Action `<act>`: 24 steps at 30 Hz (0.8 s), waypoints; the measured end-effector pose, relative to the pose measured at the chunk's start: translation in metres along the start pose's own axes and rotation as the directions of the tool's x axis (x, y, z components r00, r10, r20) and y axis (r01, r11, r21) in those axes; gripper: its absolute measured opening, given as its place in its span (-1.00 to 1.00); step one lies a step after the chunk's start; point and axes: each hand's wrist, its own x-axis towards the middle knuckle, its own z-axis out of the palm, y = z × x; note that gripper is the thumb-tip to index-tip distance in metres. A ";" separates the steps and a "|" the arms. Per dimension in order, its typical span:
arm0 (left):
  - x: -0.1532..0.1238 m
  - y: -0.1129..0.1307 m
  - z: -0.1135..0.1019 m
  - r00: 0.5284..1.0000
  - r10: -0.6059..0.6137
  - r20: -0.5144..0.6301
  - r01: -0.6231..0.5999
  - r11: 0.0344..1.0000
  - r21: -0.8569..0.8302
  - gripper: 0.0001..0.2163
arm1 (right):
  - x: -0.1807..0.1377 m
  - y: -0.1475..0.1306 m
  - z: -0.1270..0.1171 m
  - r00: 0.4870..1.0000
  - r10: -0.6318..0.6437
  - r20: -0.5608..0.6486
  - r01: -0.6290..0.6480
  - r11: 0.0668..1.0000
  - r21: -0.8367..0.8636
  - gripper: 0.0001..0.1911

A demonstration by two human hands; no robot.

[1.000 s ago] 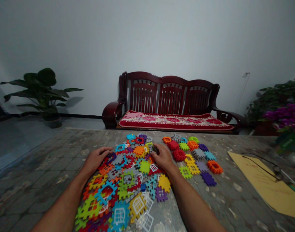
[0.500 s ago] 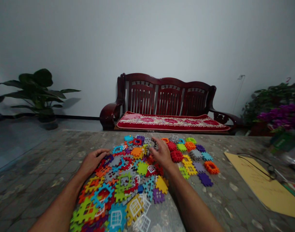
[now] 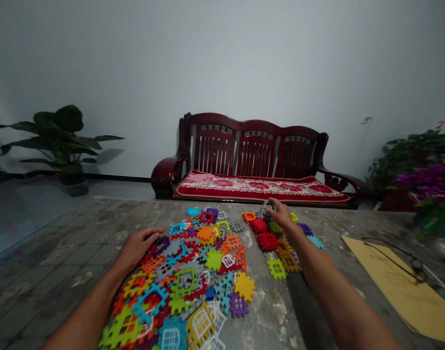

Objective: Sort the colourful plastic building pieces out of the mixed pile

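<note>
A heap of colourful plastic interlocking blocks (image 3: pixel 186 282) covers the middle of the table. My left hand (image 3: pixel 140 247) rests at the heap's left edge, fingers stretched and loosely apart, holding nothing. At the far side, my right hand (image 3: pixel 281 216) pinches a grey notched block (image 3: pixel 265 206) above the sorted group on the right. Close to that hand lie red blocks (image 3: pixel 267 240), an orange frame block (image 3: pixel 248 217) and a green window block (image 3: pixel 277 268). My right forearm hides part of the yellow blocks (image 3: pixel 288 262) and others behind it.
On the right of the table (image 3: pixel 43 272) lies a yellow paper sheet (image 3: pixel 401 287) with glasses (image 3: pixel 417 272) on it. Behind the table stands a dark wooden bench (image 3: pixel 240 150) with a red patterned cover. Potted plants flank it.
My right hand has moved from the heap to the right and away from me, carrying a grey block to the sorted group. My left hand has stayed almost still.
</note>
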 end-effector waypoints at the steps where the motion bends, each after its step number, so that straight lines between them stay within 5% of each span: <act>1: 0.001 -0.001 0.000 1.000 -0.002 0.002 0.002 1.000 0.000 -0.62 | 0.001 0.003 0.000 1.000 -0.006 0.020 0.006 1.000 -0.009 -0.43; 11: 0.001 -0.002 0.000 1.000 -0.006 0.007 0.006 1.000 0.017 -0.61 | 0.010 0.022 0.009 0.979 -0.077 0.186 0.080 0.997 -0.010 -0.35; 24: 0.001 -0.001 -0.001 1.000 -0.014 0.014 0.012 0.997 0.078 -0.60 | 0.010 0.022 0.015 0.972 -0.071 0.222 0.081 0.996 -0.037 -0.35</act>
